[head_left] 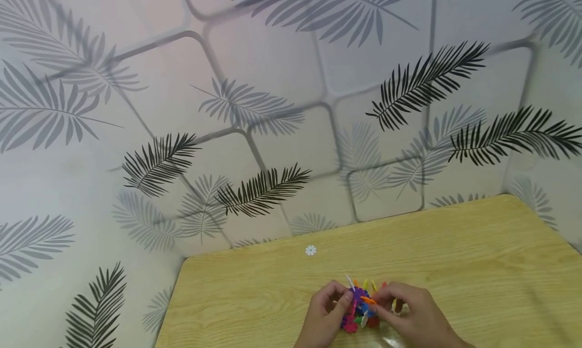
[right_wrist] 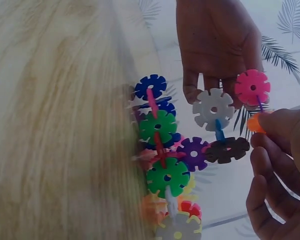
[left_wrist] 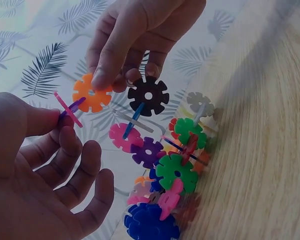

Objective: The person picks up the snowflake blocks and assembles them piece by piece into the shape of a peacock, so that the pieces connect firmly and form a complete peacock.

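Observation:
My left hand [head_left: 324, 312] pinches a purple notched plastic disc [left_wrist: 72, 109], seen edge-on, with a pink disc [right_wrist: 253, 87] slotted across it. Between the thumb and fingers of my right hand [head_left: 411, 310] is an orange notched disc [left_wrist: 92, 93], whose edge meets the purple one. Just below both hands stands a cluster of interlocked discs: green [left_wrist: 177, 173], dark blue [left_wrist: 151, 222], a second purple [right_wrist: 194, 154], black [left_wrist: 148, 96] and white [right_wrist: 213, 109] among them. In the head view the hands partly hide this cluster.
A lone white notched disc [head_left: 311, 250] lies on the wood-grain table [head_left: 236, 287] towards its back edge. Behind the table rises a wall [head_left: 291, 151] patterned with leaves.

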{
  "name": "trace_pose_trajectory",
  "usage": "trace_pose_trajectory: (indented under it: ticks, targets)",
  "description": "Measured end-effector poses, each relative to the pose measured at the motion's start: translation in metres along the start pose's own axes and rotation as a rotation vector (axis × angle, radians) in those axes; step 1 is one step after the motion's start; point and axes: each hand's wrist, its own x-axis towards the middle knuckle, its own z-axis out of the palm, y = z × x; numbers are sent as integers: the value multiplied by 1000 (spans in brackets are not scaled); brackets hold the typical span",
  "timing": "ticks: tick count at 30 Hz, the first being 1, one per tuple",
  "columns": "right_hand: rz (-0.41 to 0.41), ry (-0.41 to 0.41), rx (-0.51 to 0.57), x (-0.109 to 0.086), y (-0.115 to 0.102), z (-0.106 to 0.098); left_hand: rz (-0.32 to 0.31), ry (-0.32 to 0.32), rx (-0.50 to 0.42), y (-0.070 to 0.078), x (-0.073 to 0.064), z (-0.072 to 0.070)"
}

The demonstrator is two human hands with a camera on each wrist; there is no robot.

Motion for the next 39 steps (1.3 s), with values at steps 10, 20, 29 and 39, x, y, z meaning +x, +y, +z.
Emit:
trace_pose_trajectory:
  ticks: [10, 20, 29, 39]
  targets:
    - [-62, 104, -95, -7, 6, 1, 19, -5, -24, -3, -1, 0]
    - [-72, 157, -158, -16, 10, -9, 35, 48, 15, -9, 4, -4]
    - [-20, 193, -191, -29, 15, -13, 17, 101, 158, -14, 13, 1]
    - [-18, 251, -190, -37, 18, -19, 157, 94, 444, -15, 39, 4]
